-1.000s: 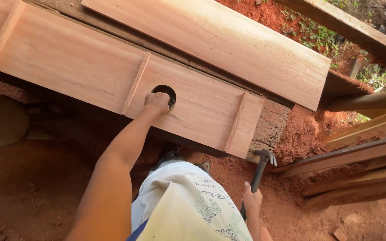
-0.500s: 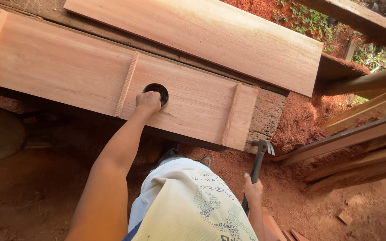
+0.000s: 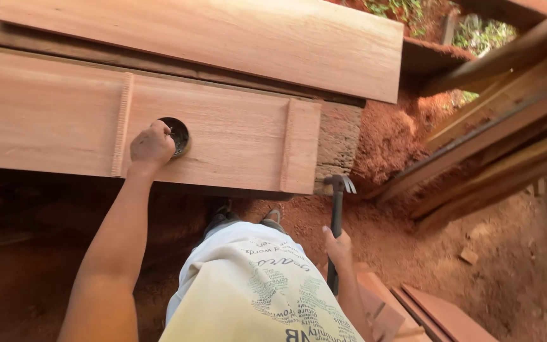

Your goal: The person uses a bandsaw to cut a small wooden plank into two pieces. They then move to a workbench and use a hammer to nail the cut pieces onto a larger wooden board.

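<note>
Here, the left hand (image 3: 152, 144) is seen stretched forward to a wooden panel (image 3: 52, 117), its fingers curled together at the rim of a round hole (image 3: 178, 135) cut through the board. Whether the fingertips are hooked inside the hole or only pressed at its edge cannot be told. The hole is placed between two upright wooden battens (image 3: 122, 124) that are fixed across the panel's face, just beside the left one and well apart from the right one near the panel's right end. A second, broader plank (image 3: 235, 38) is laid above the panel and overlaps its far edge. Beyond the panel's right end, a rough grey block (image 3: 339, 140) is set against it.

The right hand (image 3: 339, 248) is kept low beside the person's hip, its fingers clamped on the dark handle of a claw hammer (image 3: 336, 215). The hammer is held upright, its metal head raised near the lower right corner of the panel, apart from the wood.

Red earth (image 3: 476, 240) is spread over the ground. Long timbers (image 3: 501, 126) are stacked aslant at the right, and flat reddish offcuts (image 3: 441, 313) are scattered near the right hand. A pale printed garment (image 3: 254, 291) is worn by the person.
</note>
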